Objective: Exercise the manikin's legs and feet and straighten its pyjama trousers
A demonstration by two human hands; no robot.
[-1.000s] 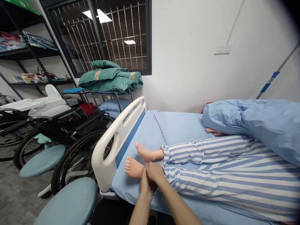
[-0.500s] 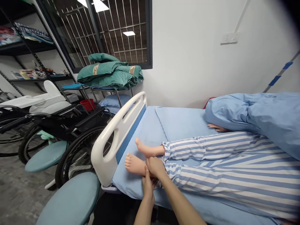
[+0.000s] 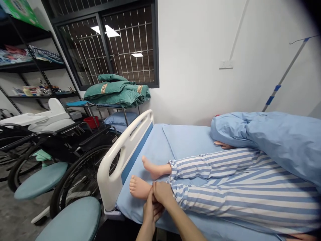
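The near foot of a manikin, smooth and bare, lies on the light blue bed sheet with toes toward the footboard. My right hand wraps over its ankle from above, fingers closed. From the near side, my left hand meets the same ankle, thumb against it and fingers curled below the right hand; its exact hold is partly hidden. Just beyond rests the far foot, untouched. Blue-and-white striped trousers cover both legs, their gathered cuffs close to my right hand.
A white footboard stands left of the feet. Beyond it are a black wheelchair and two teal stools. A blue quilt covers the upper body. Green folded bedding is stacked under the window.
The camera view has tilted up, showing more wall and window. Both hands stay at the near ankle; more of my left hand's curled fingers now shows below it.
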